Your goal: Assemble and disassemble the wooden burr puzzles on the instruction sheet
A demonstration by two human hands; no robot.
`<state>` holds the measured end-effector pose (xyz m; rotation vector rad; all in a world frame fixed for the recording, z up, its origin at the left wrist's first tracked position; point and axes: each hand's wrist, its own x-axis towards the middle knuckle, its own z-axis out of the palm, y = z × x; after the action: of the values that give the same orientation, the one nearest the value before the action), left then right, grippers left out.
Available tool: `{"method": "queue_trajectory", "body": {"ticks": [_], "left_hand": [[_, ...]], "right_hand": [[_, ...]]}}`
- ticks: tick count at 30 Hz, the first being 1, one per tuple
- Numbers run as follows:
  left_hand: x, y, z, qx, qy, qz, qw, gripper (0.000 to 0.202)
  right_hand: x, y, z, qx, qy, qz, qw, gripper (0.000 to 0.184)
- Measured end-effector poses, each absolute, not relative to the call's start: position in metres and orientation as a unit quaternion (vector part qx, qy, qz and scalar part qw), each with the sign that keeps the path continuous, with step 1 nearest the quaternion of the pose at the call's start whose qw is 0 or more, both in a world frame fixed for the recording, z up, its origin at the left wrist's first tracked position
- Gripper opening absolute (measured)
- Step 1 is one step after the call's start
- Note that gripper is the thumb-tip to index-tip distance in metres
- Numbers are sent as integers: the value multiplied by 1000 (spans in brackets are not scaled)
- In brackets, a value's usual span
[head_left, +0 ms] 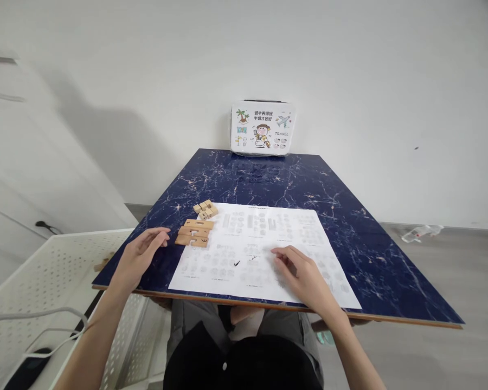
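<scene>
My left hand (141, 250) is at the left of the blue tabletop, its fingers stretched forward and loosely apart, with nothing visible in it. Just right of its fingertips, flat wooden pieces (194, 233) with cut-out slots and dark marks lie against each other, partly over the paper's left edge. Behind them sits a small cluster of wooden cubes (206, 209), some with dark marks. Over the right part of a large printed paper sheet (236, 281) is my right hand (299, 271), fingers gently bent and a gap beside the thumb. Small black marks or bits (237, 264) show on the sheet between my hands.
A white case (263, 129) with cartoon prints stands upright at the table's far edge, by the wall. Left of the dark blue marbled table (264, 181) is a white perforated surface (61, 260) with a cable (36, 315). A clear plastic item (422, 233) lies on the floor at right.
</scene>
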<state>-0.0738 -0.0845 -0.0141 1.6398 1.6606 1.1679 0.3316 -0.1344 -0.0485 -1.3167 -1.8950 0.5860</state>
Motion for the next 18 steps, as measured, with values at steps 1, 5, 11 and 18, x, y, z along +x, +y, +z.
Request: {"method": "queue_trajectory", "body": {"ticks": [1,5,11,18], "left_hand": [[-74,-85,-14,605,615,430,267,48],[-76,-84,-14,581,612,448,294,45],[-73,-85,-12,544,616,489,292,37],[-69,-83,-14,553,650,443,275,53]], "right_hand": [[331,-135,-48,-516,-737,228,371,27],[330,-134,-49,-522,-733,229,373,25],[329,-133,-49,-523,-732,232,371,23],[328,-134,-41,-533,-722,237,372,22]]}}
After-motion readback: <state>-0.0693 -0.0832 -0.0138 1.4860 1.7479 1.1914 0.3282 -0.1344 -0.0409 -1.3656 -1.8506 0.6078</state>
